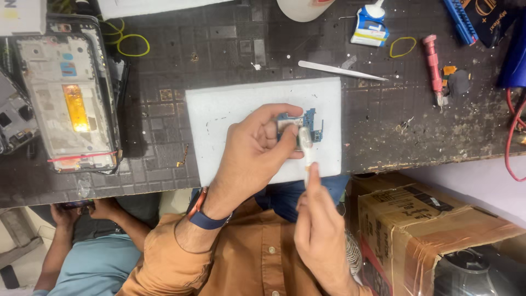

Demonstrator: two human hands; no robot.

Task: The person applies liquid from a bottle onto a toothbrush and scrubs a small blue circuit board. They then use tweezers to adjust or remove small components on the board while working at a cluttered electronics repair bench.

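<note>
My left hand [253,151] pinches a small blue circuit board [311,124] and holds it down on a white foam pad [230,112]. My right hand [318,225] grips a white brush-like tool [305,143], its tip resting against the board's lower edge. A blue band with an orange edge sits on my left wrist. Part of the board is hidden under my left fingers.
An opened phone frame [68,101] lies at the left on the dark worn bench. Metal tweezers [339,71], a pink screwdriver [433,66], a glue bottle [370,24] and yellow rubber bands lie beyond the pad. A cardboard box [422,219] stands lower right. Another person's hands [82,211] hold a phone at lower left.
</note>
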